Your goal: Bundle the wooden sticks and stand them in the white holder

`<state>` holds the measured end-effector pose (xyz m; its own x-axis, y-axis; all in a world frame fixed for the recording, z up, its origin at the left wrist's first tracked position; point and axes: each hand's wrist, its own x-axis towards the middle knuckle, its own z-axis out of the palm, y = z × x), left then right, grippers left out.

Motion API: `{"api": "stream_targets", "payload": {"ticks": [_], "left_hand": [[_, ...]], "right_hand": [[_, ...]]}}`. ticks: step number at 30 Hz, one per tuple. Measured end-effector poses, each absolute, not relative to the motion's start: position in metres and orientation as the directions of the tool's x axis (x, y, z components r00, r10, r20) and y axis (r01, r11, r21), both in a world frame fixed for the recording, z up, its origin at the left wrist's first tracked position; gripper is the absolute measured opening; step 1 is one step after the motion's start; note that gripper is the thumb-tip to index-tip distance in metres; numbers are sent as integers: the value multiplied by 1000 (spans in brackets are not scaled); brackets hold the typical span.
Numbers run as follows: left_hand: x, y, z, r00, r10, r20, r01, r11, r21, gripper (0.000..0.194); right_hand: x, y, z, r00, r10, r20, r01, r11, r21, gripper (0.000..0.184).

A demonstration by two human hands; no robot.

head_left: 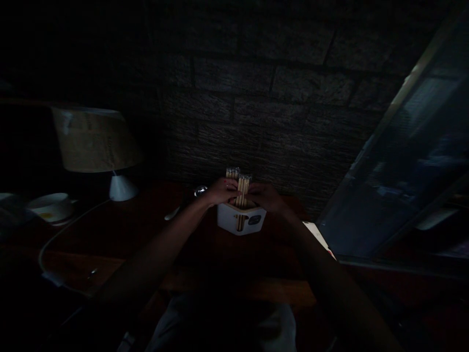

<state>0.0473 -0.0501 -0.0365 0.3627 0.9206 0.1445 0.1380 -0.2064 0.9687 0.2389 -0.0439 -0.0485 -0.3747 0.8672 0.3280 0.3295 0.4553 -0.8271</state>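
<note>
Bare forearms (pixel 176 239) lay closest to my camera, angled in toward a white holder (pixel 225 220) that stood on the dark reddish table (pixel 205 264). I saw the front bundle of sticks (pixel 243 188) upright in the holder, its lower part showing through a slot in the holder's front, and a rear bundle (pixel 232 172) just behind it. On the holder's left side, the left hand (pixel 222 189) pinched the front bundle, thumb laid across it; on the holder's right, the right hand (pixel 266 195) had its fingers bent against the sticks, though in that dimness I could not tell whether they pinched. Well left of the holder I made out a lamp (pixel 97 146) and a white cup (pixel 54 208); right of the holder lay a pale flat thing (pixel 318 238), and behind the holder rose a brick wall (pixel 256 98).
</note>
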Motion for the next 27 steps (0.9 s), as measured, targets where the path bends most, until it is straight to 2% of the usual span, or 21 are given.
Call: {"api": "stream_targets", "payload": {"ticks": [9,20,27], "left_hand": [[45,-52,-37,384,912,144,144,-213,966,15],[45,-50,-40,370,918,145,164,-218,962,12],[46,-50,-38,371,916,149,163,-222,961,14]], "right_hand": [[239,-51,-45,-419,876,240,303,384,-872,30],[235,-52,-46,-382,877,292,371,435,-821,23],[235,-54,-45,-371,876,307,407,451,-795,25]]}}
